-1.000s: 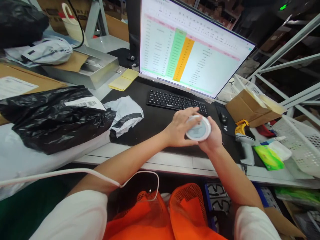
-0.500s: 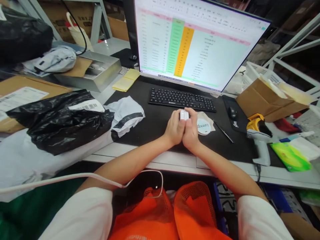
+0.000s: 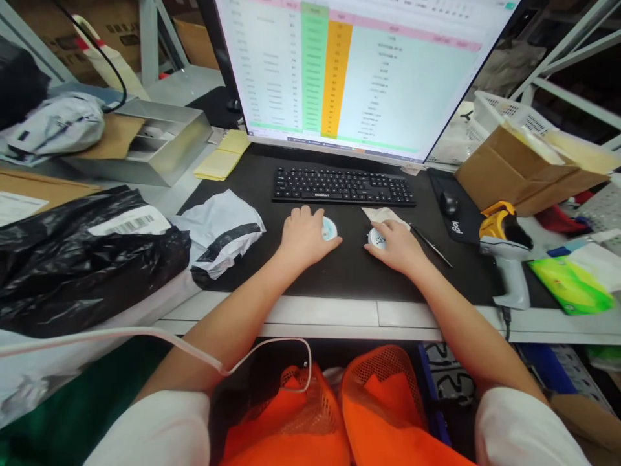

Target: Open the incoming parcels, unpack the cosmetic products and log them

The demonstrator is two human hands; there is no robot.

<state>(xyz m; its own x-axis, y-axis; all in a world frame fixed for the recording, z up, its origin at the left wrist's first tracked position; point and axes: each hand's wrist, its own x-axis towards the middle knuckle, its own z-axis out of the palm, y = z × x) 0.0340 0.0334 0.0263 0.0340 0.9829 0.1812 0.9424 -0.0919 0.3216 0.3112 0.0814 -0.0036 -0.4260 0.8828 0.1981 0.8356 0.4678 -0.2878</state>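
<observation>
My left hand [image 3: 303, 236] rests on the black desk mat [image 3: 349, 272], its fingers curled over a small round white item with a pale blue face [image 3: 329, 228]. A hand's width to the right, my right hand [image 3: 395, 244] covers a second round white item [image 3: 376, 239] on the mat. That one lies beside a small pale wrapper [image 3: 383, 213]. Both hands sit just in front of the black keyboard [image 3: 342, 186]. Most of each round item is hidden under the fingers.
A monitor [image 3: 359, 71] showing a spreadsheet stands behind the keyboard. A black parcel bag [image 3: 82, 259] and a white mailer [image 3: 220, 230] lie left. A mouse [image 3: 449, 202], a pen [image 3: 431, 246], a barcode scanner [image 3: 507, 259], a green pack [image 3: 570, 288] and a cardboard box [image 3: 514, 171] are right.
One second ago both hands held one round white container together above the mat. Now the hands have parted and lowered, each resting on a separate round piece on the mat.
</observation>
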